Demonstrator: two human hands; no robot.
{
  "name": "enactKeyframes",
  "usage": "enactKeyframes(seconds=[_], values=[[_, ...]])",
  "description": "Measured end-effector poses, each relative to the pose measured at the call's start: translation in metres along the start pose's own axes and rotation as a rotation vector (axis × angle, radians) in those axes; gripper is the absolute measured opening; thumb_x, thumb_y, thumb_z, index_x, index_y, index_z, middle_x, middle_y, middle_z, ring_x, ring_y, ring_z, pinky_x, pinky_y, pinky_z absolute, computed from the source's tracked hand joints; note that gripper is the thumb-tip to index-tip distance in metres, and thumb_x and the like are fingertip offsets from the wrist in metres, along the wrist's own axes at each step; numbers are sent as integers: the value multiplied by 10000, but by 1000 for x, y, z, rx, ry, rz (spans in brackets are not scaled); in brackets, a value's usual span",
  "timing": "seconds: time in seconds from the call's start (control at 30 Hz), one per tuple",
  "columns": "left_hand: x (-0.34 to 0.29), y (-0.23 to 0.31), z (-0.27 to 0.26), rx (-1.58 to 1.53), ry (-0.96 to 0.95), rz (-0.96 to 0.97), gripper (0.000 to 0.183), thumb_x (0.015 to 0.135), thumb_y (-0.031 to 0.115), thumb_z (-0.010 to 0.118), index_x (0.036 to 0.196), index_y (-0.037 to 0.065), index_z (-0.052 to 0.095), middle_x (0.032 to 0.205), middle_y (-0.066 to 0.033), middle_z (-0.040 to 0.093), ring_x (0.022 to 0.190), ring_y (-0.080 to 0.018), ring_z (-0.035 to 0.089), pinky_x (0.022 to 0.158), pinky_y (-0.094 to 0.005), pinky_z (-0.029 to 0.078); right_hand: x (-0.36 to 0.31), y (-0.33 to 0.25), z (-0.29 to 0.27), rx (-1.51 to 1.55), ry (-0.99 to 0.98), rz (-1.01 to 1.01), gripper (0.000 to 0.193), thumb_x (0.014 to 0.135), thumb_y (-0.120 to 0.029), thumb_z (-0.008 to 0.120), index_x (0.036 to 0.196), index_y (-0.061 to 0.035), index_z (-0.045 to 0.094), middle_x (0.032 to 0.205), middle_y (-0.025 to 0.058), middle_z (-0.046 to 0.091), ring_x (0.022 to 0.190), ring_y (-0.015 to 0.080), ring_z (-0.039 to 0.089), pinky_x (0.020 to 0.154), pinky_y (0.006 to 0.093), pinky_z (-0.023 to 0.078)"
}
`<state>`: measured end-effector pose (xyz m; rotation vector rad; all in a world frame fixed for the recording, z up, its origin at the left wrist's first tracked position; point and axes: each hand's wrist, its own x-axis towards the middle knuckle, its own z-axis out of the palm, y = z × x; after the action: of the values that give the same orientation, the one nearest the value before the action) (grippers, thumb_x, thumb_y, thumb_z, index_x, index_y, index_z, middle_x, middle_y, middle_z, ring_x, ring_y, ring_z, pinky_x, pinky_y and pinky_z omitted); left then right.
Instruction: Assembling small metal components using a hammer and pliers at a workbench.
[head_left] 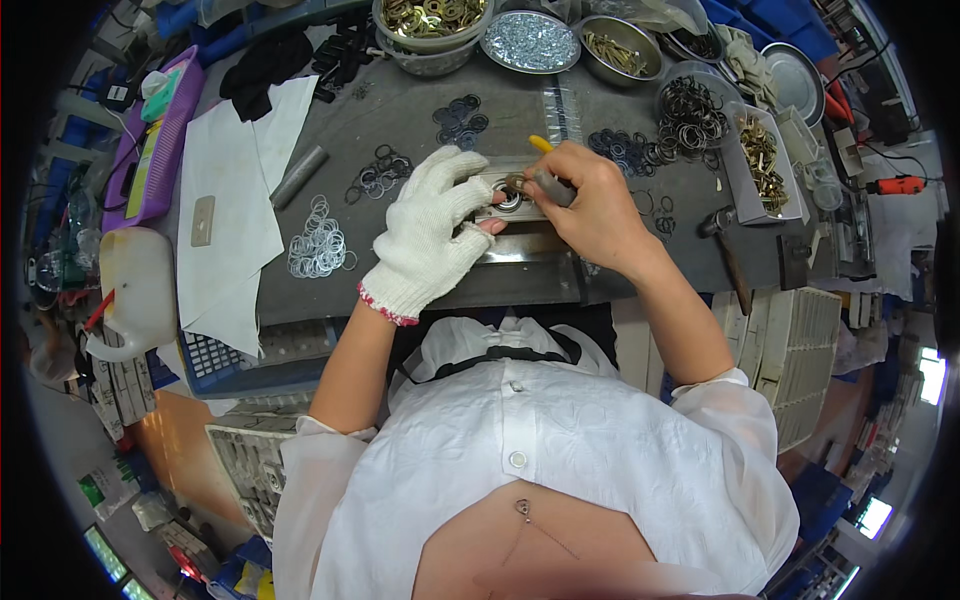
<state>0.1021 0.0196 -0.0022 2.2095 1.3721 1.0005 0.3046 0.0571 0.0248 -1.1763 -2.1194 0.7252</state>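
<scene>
A flat metal plate (512, 165) lies on the grey work table, with a round ring-shaped part (510, 200) at its middle. My left hand (430, 225) wears a white knit glove with bare fingertips; its thumb and forefinger press on the plate around the ring. My right hand (595, 200) is bare and closed round a short grey metal cylinder (553, 188). A yellow-ended tool (541, 144) sticks out beyond its fingers. Near those fingertips a small brass-coloured washer (516, 182) sits over the ring. A shiny metal bar (525, 248) runs along the plate's near side.
Loose rings lie in piles: silver ones (320, 243) at left, dark ones (460, 122) farther back. Bowls of brass washers (432, 15) and silver parts (530, 42) line the back. At right are a white box (745, 205) of brass pieces and a hammer (735, 260).
</scene>
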Motion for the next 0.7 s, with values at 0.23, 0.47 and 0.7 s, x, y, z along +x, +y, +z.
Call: enactKeyframes(seconds=[0.23,0.47,0.7], values=[[10,4,1,-121,-7,-35,273,715,138,732,974,91,660,1189,-116,586,1181,-348,504,981,-414,430,0,1,-4,-65,3,-35,206,694,-25,701,892,-21,645,885,134,611,837,330,619,727,401,490],[3,-2,1,-101,-11,-8,260,698,153,748,922,46,670,1176,-122,599,1172,-350,519,975,-411,431,-5,-2,2,-70,-43,19,165,731,-22,678,891,-18,637,901,147,611,842,333,615,741,401,484],[-5,3,-3,-91,-10,-15,278,673,82,755,933,15,682,1175,-155,603,1177,-334,527,979,-390,431,-10,-1,0,-38,-21,59,127,774,-62,696,871,-5,636,840,124,623,763,285,618,700,363,476]])
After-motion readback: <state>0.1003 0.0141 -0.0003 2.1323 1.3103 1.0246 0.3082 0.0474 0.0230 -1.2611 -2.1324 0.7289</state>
